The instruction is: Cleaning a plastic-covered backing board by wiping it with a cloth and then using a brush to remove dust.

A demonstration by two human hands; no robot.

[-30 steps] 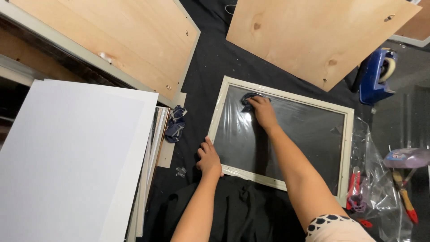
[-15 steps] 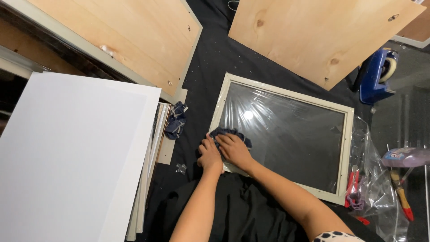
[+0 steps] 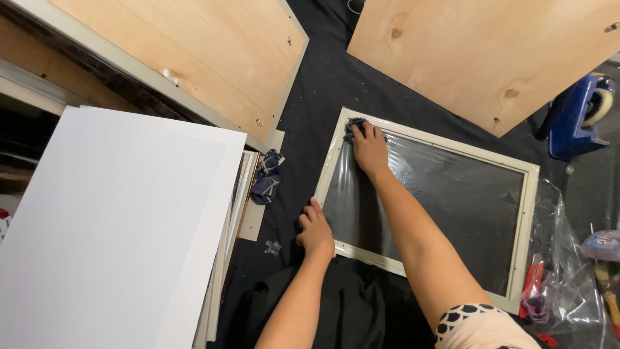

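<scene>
Since half a second ago, the right hand (image 3: 369, 145) is pushing the dark blue cloth (image 3: 354, 125) from the near-left corner of the cream picture frame (image 3: 531, 213) up to its far-left corner, fingers flattened over the rag, wiping the glossy glass. Left hand (image 3: 316, 231) is pressing the frame's near-left corner, fingers spread, gripping nothing. Left of the frame is lying another crumpled rag (image 3: 266, 176), beside smooth white boards (image 3: 110, 226).

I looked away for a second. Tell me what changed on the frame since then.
The right hand slid the dark cloth from the glass's near-left corner up to its far-left corner, arm stretched out. The left hand stayed pressed on the frame's near-left corner; the frame did not shift.
</scene>
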